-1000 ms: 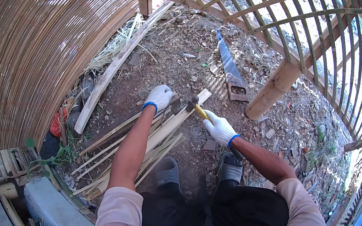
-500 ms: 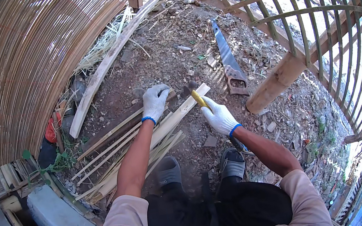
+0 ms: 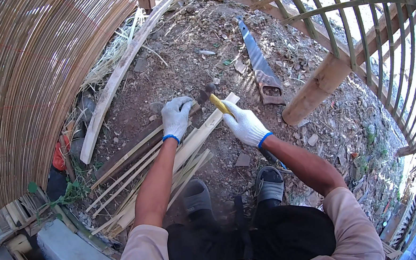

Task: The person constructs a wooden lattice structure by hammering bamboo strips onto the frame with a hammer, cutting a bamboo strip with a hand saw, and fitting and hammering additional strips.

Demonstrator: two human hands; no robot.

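In a white knit glove with a blue cuff, my right hand (image 3: pixel 245 126) grips a hammer (image 3: pixel 218 103) by its yellow handle. The dark hammer head is just right of my left fingertips, apart from them. My left hand (image 3: pixel 176 118), gloved the same way, is closed at the far end of a dark wooden plank (image 3: pixel 125 156) on the ground. Its fingertips pinch together there, but whatever is between them is too small to make out. Beside the plank lie a broad pale wood slat (image 3: pixel 196 139) and several thin strips (image 3: pixel 119 186), partly under my left forearm.
A handsaw (image 3: pixel 258 60) lies on the dirt at the far right, near a thick bamboo post (image 3: pixel 315 90) and a lattice fence (image 3: pixel 356 5). A slatted bamboo wall (image 3: pixel 25 93) curves along the left, with a long board (image 3: pixel 115 84) before it. Grey slippers (image 3: pixel 196 196) are on my feet.
The hammer and my right hand have shifted a little left, bringing the hammer head closer to my left fingertips. My left hand stays at the plank's end. The view has tilted slightly.
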